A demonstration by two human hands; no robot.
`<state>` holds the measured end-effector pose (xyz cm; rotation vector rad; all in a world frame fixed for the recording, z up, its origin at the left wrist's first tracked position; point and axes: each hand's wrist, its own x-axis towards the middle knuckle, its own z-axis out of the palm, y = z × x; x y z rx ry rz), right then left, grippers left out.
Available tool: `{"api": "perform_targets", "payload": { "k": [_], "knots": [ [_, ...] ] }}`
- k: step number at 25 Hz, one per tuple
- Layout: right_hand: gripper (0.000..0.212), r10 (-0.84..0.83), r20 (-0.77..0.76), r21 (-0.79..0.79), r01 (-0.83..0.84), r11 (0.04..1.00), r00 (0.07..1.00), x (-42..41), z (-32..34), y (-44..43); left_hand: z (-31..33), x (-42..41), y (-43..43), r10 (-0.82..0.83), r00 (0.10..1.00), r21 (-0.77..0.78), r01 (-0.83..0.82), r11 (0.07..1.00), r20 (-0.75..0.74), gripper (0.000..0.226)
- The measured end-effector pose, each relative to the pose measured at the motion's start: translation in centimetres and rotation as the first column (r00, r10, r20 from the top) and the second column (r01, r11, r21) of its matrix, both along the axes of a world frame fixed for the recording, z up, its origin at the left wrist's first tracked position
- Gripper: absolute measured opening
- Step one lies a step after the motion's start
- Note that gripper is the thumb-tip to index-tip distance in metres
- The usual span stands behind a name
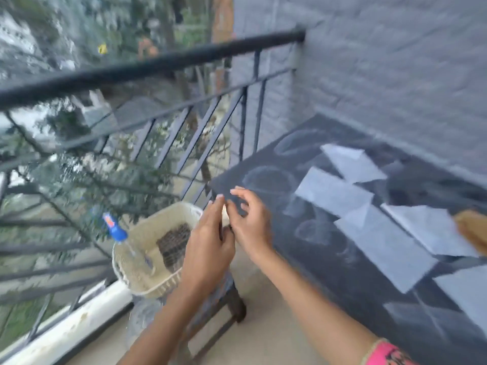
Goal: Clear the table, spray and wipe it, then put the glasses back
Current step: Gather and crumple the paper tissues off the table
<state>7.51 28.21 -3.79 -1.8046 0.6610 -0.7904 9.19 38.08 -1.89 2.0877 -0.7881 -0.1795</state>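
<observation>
Now: left hand and right hand meet at the table corner.
Both pinch a small pale item between them, too blurred to identify. Spray bottle stands in basket at 8 o'clock; paper sheets at 3 o'clock.
</observation>
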Motion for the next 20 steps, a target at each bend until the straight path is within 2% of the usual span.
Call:
{"api": "perform_targets", "payload": {
  "k": [2, 5, 9, 12, 16, 20],
  "knots": [
    [0.027, -0.046, 0.088, -0.177, 0.061, 0.982, 0.995, -1.7, 6.5, -2.7, 6.1, 0.0, -2.6, -0.068, 0.987, -0.051, 0.076, 0.996, 0.143, 0.064],
    [0.035, -0.129, 0.131, -0.368, 0.169, 0.914, 0.983, -4.8, 13.5, -6.0, 12.2, -0.5, -5.9, -0.133, 0.930, -0.089, 0.173, 0.981, 0.342, 0.066],
    [0.043, -0.285, 0.206, -0.456, 0.349, 0.819, 0.936, -10.5, 18.7, -9.7, 17.6, -3.7, -11.3, -0.221, 0.873, -0.128, 0.302, 0.945, 0.434, 0.069],
    [0.044, -0.403, 0.236, -0.498, 0.466, 0.732, 0.884, -16.5, 19.8, -13.2, 19.3, -8.5, -16.6, -0.359, 0.830, -0.132, 0.450, 0.883, 0.427, 0.070],
    [0.046, -0.543, 0.170, -0.543, 0.538, 0.644, 0.822, -24.1, 18.6, -17.7, 17.9, -14.6, -22.2, -0.496, 0.754, -0.137, 0.598, 0.790, 0.431, 0.072],
    [0.050, -0.660, 0.053, -0.543, 0.577, 0.611, 0.749, -32.3, 15.1, -24.3, 14.4, -20.2, -28.8, -0.667, 0.609, 0.006, 0.737, 0.676, 0.429, 0.076]
  ]
}}
